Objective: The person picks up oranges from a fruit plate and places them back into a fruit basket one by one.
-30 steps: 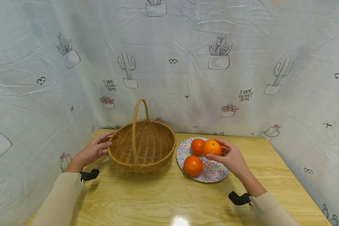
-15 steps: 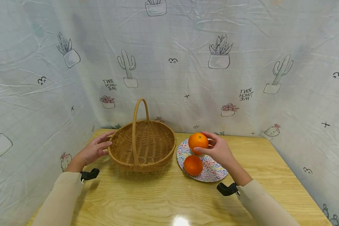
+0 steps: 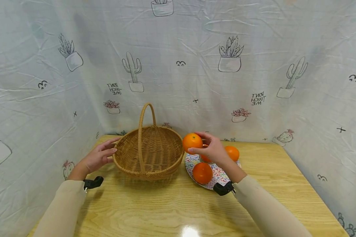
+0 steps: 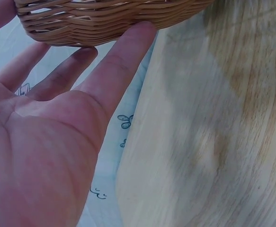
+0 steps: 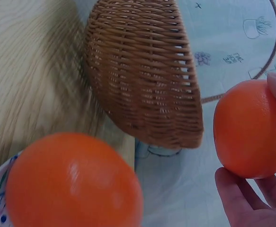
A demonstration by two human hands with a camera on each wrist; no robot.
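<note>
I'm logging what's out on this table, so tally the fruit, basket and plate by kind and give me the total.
Oranges: 4, including the held one and one partly hidden behind it
Basket: 1
Plate: 1
Total: 6

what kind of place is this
Likely a makeshift recording booth: cactus-print sheeting stands on three sides of a wood-look table, and black wrist devices hint at filming.
</note>
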